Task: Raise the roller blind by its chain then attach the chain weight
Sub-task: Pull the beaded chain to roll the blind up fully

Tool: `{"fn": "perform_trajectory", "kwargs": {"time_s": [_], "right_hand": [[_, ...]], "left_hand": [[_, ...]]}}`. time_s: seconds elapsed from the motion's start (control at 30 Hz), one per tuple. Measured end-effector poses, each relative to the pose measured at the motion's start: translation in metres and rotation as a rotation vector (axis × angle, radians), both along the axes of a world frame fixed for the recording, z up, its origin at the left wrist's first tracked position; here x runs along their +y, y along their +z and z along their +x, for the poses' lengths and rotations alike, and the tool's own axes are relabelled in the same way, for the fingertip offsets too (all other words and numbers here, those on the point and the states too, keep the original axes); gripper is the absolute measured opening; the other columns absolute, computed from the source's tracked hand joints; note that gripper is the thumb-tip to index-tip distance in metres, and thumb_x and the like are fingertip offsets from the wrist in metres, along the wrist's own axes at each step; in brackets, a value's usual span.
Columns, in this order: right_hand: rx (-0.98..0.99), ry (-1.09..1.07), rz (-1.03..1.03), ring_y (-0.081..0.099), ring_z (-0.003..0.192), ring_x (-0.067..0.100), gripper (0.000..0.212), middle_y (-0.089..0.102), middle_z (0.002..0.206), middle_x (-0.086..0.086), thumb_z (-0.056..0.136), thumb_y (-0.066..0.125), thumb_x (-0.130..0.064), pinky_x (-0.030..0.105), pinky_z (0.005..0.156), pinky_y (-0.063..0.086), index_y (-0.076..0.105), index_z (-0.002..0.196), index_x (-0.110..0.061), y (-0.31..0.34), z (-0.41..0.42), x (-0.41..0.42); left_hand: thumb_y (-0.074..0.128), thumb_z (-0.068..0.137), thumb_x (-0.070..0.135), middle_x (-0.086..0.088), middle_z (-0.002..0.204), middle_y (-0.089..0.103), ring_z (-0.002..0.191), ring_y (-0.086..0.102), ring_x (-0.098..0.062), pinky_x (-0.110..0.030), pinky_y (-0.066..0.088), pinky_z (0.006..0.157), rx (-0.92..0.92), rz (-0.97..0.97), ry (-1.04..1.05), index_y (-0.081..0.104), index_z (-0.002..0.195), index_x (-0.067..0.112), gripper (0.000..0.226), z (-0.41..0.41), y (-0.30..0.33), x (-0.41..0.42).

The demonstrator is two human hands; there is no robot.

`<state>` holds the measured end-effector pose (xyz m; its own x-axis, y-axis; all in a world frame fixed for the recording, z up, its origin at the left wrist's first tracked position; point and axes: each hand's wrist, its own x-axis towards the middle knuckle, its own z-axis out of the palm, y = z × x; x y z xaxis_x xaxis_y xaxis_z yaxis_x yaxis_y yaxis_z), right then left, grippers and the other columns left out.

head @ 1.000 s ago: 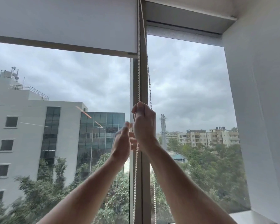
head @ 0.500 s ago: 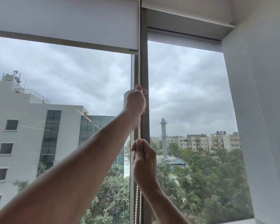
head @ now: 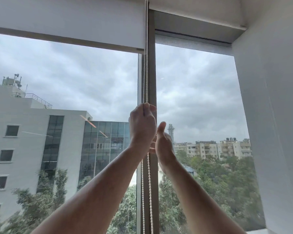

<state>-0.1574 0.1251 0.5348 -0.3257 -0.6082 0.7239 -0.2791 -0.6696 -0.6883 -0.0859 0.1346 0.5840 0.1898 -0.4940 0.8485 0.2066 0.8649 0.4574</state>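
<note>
The white roller blind (head: pixel 66 19) covers only the top of the left window pane; its bottom bar runs slanting across the glass. The white bead chain (head: pixel 146 73) hangs in two strands in front of the central mullion. My left hand (head: pixel 142 127) is closed around the chain at mid height, knuckles toward me. My right hand (head: pixel 164 146) is just right of it and slightly lower, thumb up and fingers spread toward the chain, not clearly gripping it. Below the hands both strands (head: pixel 149 191) hang down out of frame. No chain weight is in view.
The grey window mullion (head: pixel 152 81) stands right behind the chain. A white wall (head: pixel 274 107) closes in on the right, with a sill corner (head: pixel 259 231) at the bottom. The right pane's blind housing (head: pixel 193 26) sits at the top.
My left hand has pulled down along the chain from its higher grip. My right hand has let go lower down and risen beside the left. The blind's bottom bar sits slightly higher.
</note>
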Motion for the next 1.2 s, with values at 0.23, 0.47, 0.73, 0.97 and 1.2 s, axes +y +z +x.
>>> {"fn": "perform_trajectory", "kwargs": {"time_s": [0.23,0.47,0.73,0.97,1.2], "right_hand": [[-0.082,0.227,-0.041,0.073,0.077,0.018,0.045,0.073,0.093,0.009,0.105,0.034,-0.044,0.032,0.069,0.058,0.061,0.112,-0.009,0.064,0.013,0.018],[-0.162,0.288,-0.030,0.039,0.042,0.007,0.042,0.047,0.063,-0.001,0.108,0.030,-0.035,0.020,0.040,0.029,0.060,0.111,-0.006,0.096,0.030,0.021],[-0.104,-0.023,-0.279,0.029,0.046,0.013,0.030,0.038,0.055,-0.002,0.076,0.034,-0.007,0.026,0.044,0.022,0.057,0.066,-0.022,0.072,0.035,-0.003],[-0.005,-0.147,-0.298,0.045,0.051,0.018,0.030,0.046,0.050,-0.012,0.084,0.039,-0.011,0.033,0.052,0.040,0.055,0.061,-0.022,0.040,0.027,-0.019],[0.051,-0.151,-0.411,0.034,0.050,0.007,0.043,0.042,0.049,-0.015,0.096,0.042,-0.012,0.027,0.052,0.028,0.053,0.058,-0.028,0.024,0.026,-0.019]], "left_hand": [[0.042,0.100,0.013,0.001,0.075,0.069,0.063,0.060,0.002,-0.015,0.047,0.057,0.002,-0.070,0.042,0.068,0.077,0.017,0.035,0.001,-0.042,-0.010],[0.043,0.101,0.015,0.011,0.055,0.048,0.047,0.041,-0.002,-0.013,0.032,0.047,-0.051,-0.042,0.043,0.064,0.079,0.020,0.031,-0.006,-0.102,-0.020],[0.045,0.098,0.025,0.008,0.043,0.042,0.043,0.031,-0.009,-0.025,0.026,0.045,-0.170,-0.015,-0.165,0.055,0.055,0.034,0.045,-0.003,-0.114,-0.036],[0.035,0.104,0.034,-0.001,0.067,0.070,0.065,0.066,-0.020,-0.038,0.056,0.067,-0.127,0.180,-0.250,0.067,0.074,0.019,0.045,0.018,-0.053,-0.053],[0.042,0.101,0.042,-0.012,0.099,0.067,0.088,0.067,-0.025,-0.036,0.054,0.071,-0.168,0.160,-0.414,0.061,0.102,0.014,0.034,0.022,0.043,-0.030]]}}
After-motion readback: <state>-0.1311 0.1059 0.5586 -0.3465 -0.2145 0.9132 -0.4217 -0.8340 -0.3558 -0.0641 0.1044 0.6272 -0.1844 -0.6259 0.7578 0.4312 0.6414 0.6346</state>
